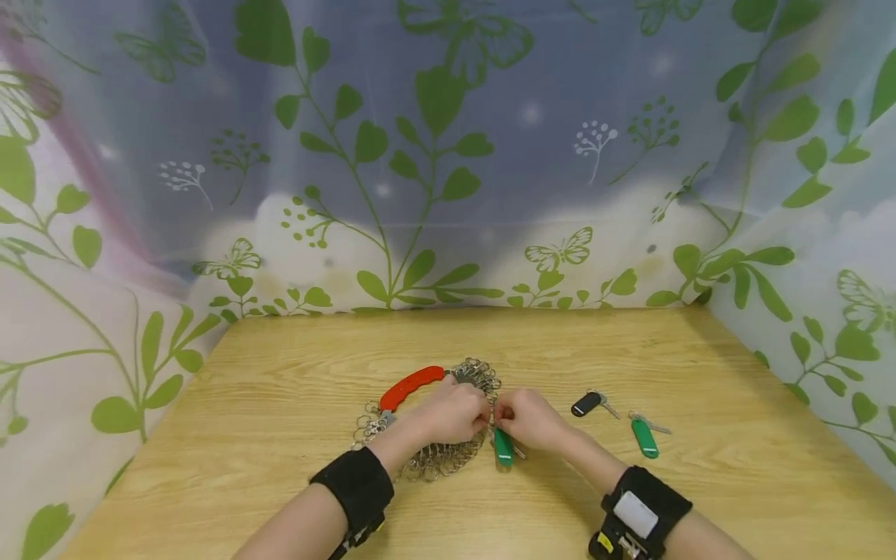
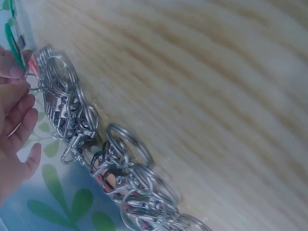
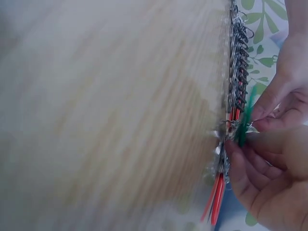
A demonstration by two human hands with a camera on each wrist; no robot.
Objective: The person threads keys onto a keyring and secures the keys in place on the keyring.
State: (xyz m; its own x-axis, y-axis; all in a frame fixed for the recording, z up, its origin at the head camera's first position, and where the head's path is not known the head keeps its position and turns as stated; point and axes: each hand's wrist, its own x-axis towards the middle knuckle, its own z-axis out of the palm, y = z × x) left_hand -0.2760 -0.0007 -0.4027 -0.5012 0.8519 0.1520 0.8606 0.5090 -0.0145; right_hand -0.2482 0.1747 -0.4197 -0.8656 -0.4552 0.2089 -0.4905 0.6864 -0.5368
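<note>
A large key ring with a red handle (image 1: pixel 411 386) and several metal clips and small split rings (image 1: pixel 434 460) lies on the table. My left hand (image 1: pixel 458 408) reaches over its right side and pinches a small metal ring (image 2: pixel 32 83) at the loop's edge. Close beside it, my right hand (image 1: pixel 528 420) pinches a green key tag (image 1: pixel 503 449) near its top, with the tag hanging toward me and a key (image 1: pixel 519 451) next to it. In the right wrist view, the fingertips of both hands meet around the green tag (image 3: pixel 247 115).
Right of my hands lie a black key tag (image 1: pixel 586 404) with a key and another green key tag (image 1: pixel 645 437) with a key. The wooden table (image 1: pixel 280 350) ends at a patterned curtain (image 1: pixel 448 233) behind and at both sides.
</note>
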